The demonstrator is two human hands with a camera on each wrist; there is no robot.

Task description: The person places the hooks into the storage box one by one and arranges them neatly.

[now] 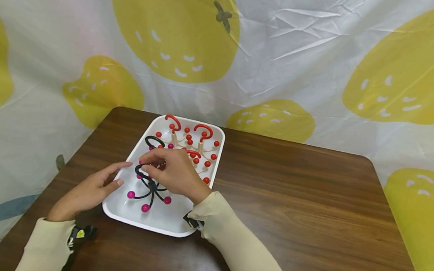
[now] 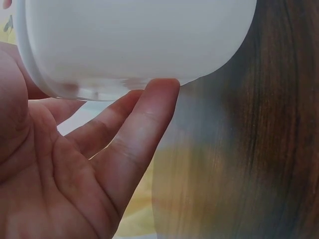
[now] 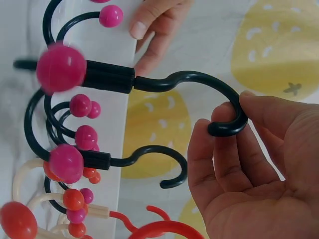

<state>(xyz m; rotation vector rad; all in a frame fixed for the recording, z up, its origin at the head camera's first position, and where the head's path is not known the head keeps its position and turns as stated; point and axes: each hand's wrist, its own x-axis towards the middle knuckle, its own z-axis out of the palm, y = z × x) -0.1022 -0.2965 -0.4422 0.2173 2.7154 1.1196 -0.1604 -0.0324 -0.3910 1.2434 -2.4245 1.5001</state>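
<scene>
A white tray (image 1: 144,227) on the table holds several multi-armed swivel hanger hooks. My right hand (image 1: 175,170) pinches the curved hook of the nearest black hanger (image 1: 152,186), whose arms end in pink balls. In the right wrist view, thumb and fingers grip the end of that hook (image 3: 192,75). Behind it lies a second black hanger (image 3: 97,159) with pink balls. My left hand (image 1: 88,192) touches the tray's left side with fairly straight fingers, as the left wrist view shows at the tray wall (image 2: 144,45).
At the tray's far end are beige hangers (image 1: 200,147) with red hooks and red balls. The tray stands at the left of a brown wooden table (image 1: 291,206). A white curtain (image 1: 303,62) with yellow fruit prints hangs behind and around the table.
</scene>
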